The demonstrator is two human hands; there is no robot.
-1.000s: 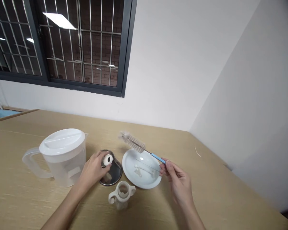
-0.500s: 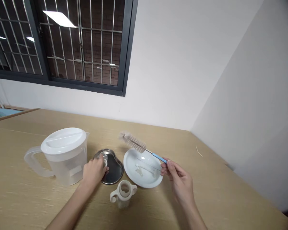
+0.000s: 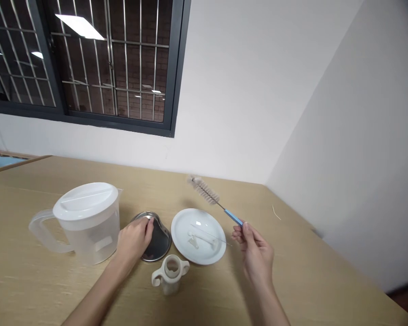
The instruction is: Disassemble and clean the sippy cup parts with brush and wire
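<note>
My right hand (image 3: 256, 251) grips a bottle brush (image 3: 234, 218) by its blue handle. The pale bristles point up and left, above the table beyond the white bowl (image 3: 180, 244). Inside that bowl lie small cream-coloured plastic pieces (image 3: 204, 237), and a thin wire (image 3: 221, 239) reaches across its right rim. Over the left part of a kidney-shaped metal dish (image 3: 158, 246) is my left hand (image 3: 136, 237), its fingers curled closed. What they hold, if anything, is hidden behind the hand. A cream two-handled cup (image 3: 171, 274), open at the top, stands upright in front of the bowl.
A translucent pitcher (image 3: 91, 235) with a white lid stands left of my left hand. A thin pale strip (image 3: 275, 213) lies on the wooden table (image 3: 309, 271) at the right. The wall (image 3: 224, 149) and a barred window rise behind the table.
The brush has swung up and to the right, away from above the bowl. My left hand has closed further over the metal dish; a pale ring seen at its fingers earlier is now hidden.
</note>
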